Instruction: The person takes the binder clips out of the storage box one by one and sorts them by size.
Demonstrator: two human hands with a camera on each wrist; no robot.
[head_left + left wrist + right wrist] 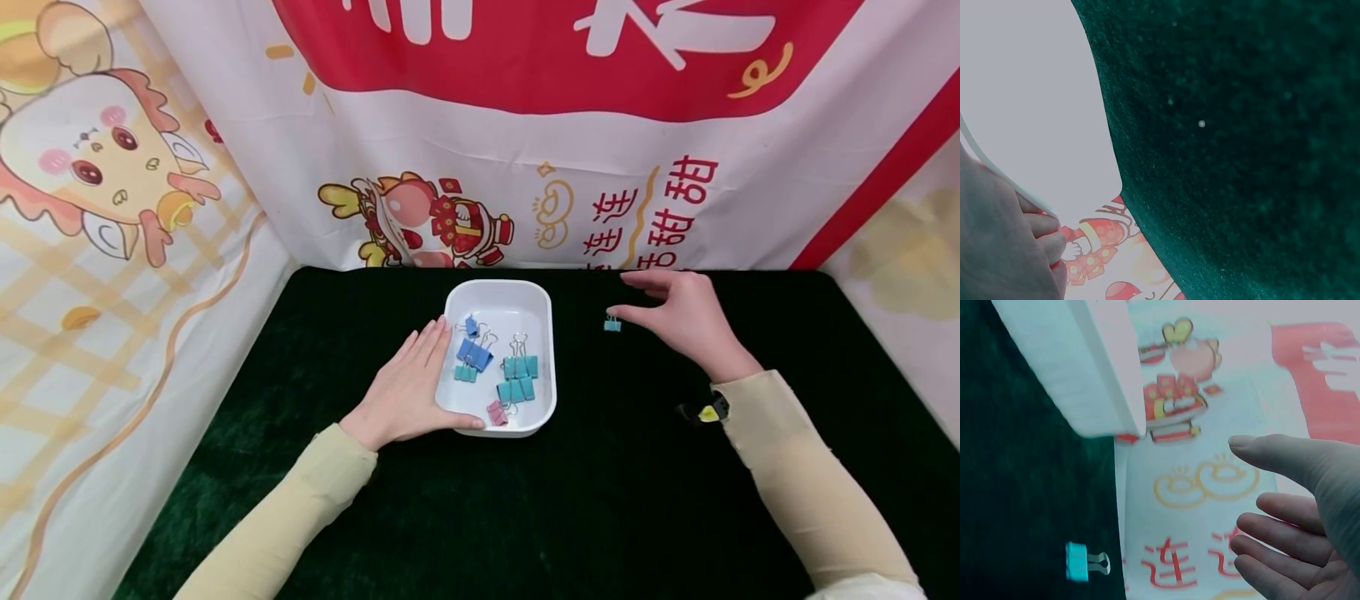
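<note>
Beneath everything, a counter (600,517) under dark green velvety cloth. Along its far edge, a white printed fabric backdrop (480,146) with a large red panel (525,75), a red-and-yellow cartoon figure (412,208), a looped gold ornament (553,212), upright red Chinese characters (671,221) and, farther right, a slanting red band (877,173). At left, a cream-and-yellow checked cloth (112,350) bearing a pink-cheeked cartoon animal (97,158).

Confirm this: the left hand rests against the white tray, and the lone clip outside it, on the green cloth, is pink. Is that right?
Not quite: the lone clip outside is blue-green, not pink, as the head view shows. It is indeed on the green cloth, and the left hand does rest against the white tray.
</note>
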